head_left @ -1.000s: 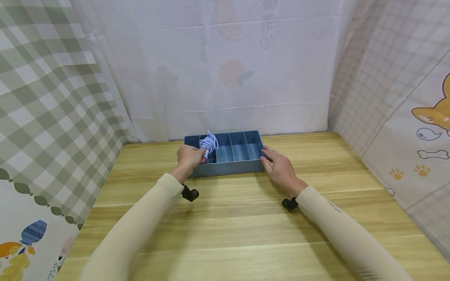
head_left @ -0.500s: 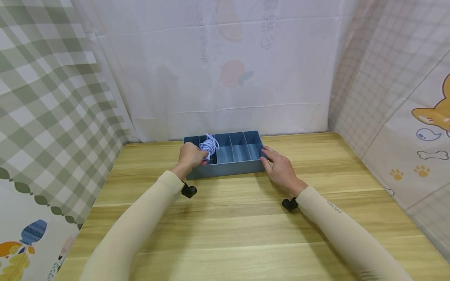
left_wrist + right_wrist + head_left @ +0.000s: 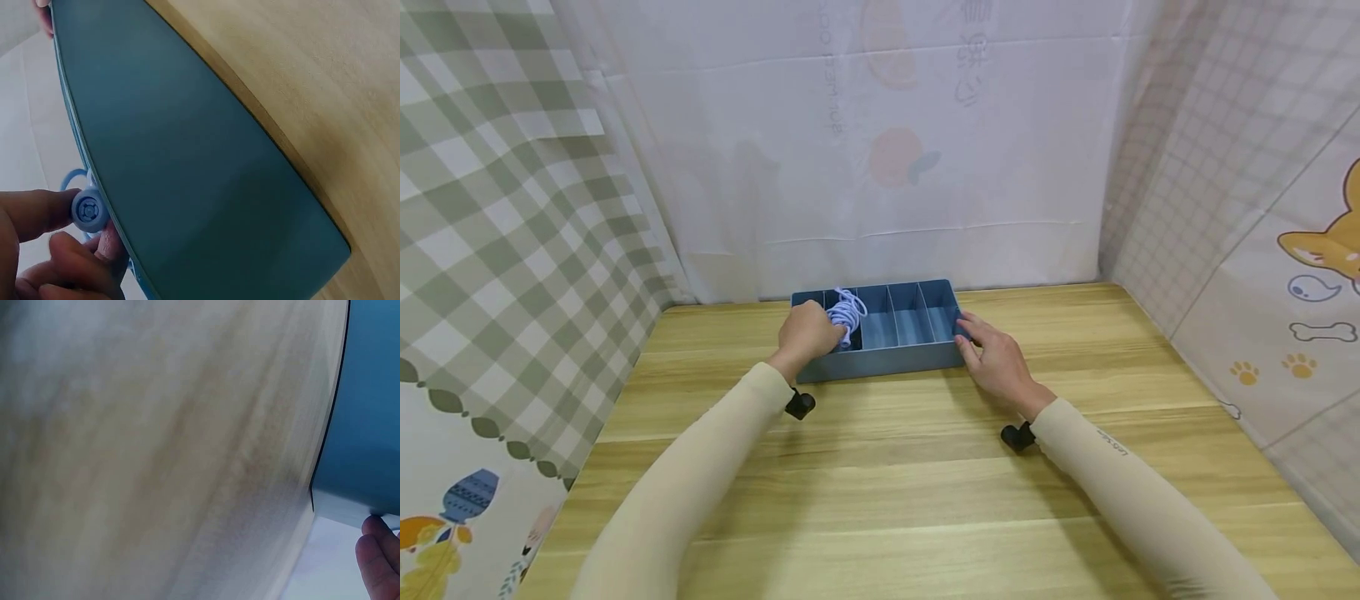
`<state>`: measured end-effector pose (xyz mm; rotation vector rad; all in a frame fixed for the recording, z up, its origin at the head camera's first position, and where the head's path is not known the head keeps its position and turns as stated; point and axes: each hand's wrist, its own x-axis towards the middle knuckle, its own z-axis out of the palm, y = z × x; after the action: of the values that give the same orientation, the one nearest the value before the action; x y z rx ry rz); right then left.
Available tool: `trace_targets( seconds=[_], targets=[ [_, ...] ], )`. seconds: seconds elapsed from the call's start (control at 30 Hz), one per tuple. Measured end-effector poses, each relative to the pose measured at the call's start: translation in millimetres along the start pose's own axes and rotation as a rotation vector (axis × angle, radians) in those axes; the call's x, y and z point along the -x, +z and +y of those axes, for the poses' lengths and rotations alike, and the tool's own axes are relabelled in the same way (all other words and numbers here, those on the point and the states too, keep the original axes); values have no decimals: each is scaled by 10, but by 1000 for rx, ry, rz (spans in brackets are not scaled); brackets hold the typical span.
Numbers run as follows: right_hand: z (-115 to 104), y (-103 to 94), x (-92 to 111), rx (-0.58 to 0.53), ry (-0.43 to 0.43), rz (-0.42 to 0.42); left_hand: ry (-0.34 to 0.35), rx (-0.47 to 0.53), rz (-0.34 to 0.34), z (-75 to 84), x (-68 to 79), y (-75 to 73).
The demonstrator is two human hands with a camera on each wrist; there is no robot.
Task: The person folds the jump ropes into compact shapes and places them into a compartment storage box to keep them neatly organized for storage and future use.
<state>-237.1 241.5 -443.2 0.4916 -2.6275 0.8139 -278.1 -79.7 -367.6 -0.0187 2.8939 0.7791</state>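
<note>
In the head view my left hand (image 3: pixel 808 332) pinches a wound bundle of light-blue rope (image 3: pixel 848 312) at the left part of a blue divided box (image 3: pixel 895 360). The bundle sits in the second compartment from the left, its loops rising above the rim. In the left wrist view, thumb and fingers hold the rope's round, patterned end piece (image 3: pixel 89 210) by the box's rim. At the opposite end, my right hand (image 3: pixel 996 358) holds the box's front right corner with its fingertips. The right wrist view shows two of those fingers (image 3: pixel 378 556) against the box end.
The box stands on a wooden table (image 3: pixel 910 467), close to the white cloth (image 3: pixel 775 167) behind it. Thin dividers split it into several compartments. A green checked cloth (image 3: pixel 512 183) hangs at the left, a printed cloth (image 3: pixel 1240 317) at the right.
My left hand has lowered the rope bundle a little further into the compartment and tilted slightly over it. My right hand and the box have hardly moved.
</note>
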Motion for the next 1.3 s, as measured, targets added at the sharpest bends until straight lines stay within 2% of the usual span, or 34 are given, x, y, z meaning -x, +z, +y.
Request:
trace_targets(
  seconds=[0.13,0.37,0.63,0.87,1.17,1.3],
  targets=[
    [-6,6,1,-2,1,-6,-31,10,9,7,21,-4],
    [8,12,-2,10,-16,10,55,-9,89,-17,71,-10],
    [12,15,1,5,-10,1,58,94,116,-99,92,-15],
    [16,13,2,12,-14,7,88,87,155,-173,134,-26],
    [-3,-25,-12,38,-19,4,186,3,214,-231,232,-41],
    [-13,-52,-15,47,-25,-10,264,-28,250,-294,269,-30]
  ],
)
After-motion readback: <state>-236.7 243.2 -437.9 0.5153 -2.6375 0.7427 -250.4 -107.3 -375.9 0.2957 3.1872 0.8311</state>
